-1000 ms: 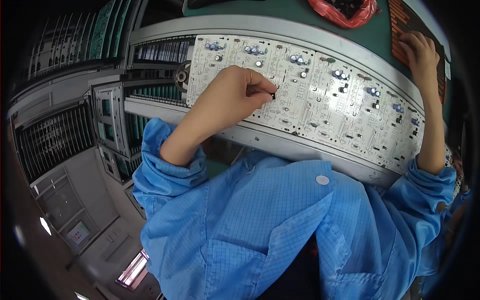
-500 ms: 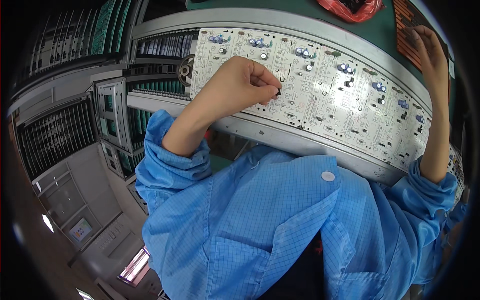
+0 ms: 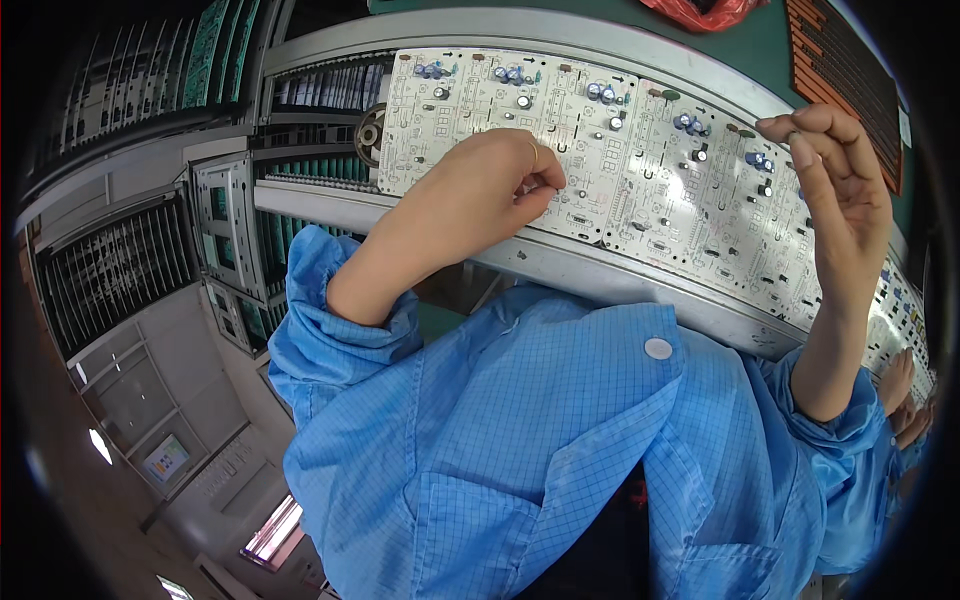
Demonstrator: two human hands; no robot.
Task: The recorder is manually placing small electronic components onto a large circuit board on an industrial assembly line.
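Observation:
A row of white printed circuit boards (image 3: 640,205), fitted with blue and black capacitors and other small parts, lies along a metal rail in front of me. My left hand (image 3: 475,190) is closed over the left board, thumb and fingertips together near its surface. Whatever sits between those tips is hidden. Above the right part of the row, my right hand (image 3: 845,190) is raised with fingers curled and thumb drawn up to them. Any part in its fingertips is too small to make out.
A slotted orange-and-black tray (image 3: 845,90) lies beyond the boards at the right, near a red plastic bag (image 3: 710,12). Racks of green boards (image 3: 215,55) stand at the left. At the far right, another person's hand (image 3: 897,380) is beside the line.
My right hand has come back from the tray toward the boards, fingers curling. My left hand has shifted slightly down; the small black component seen in its fingertips no longer shows.

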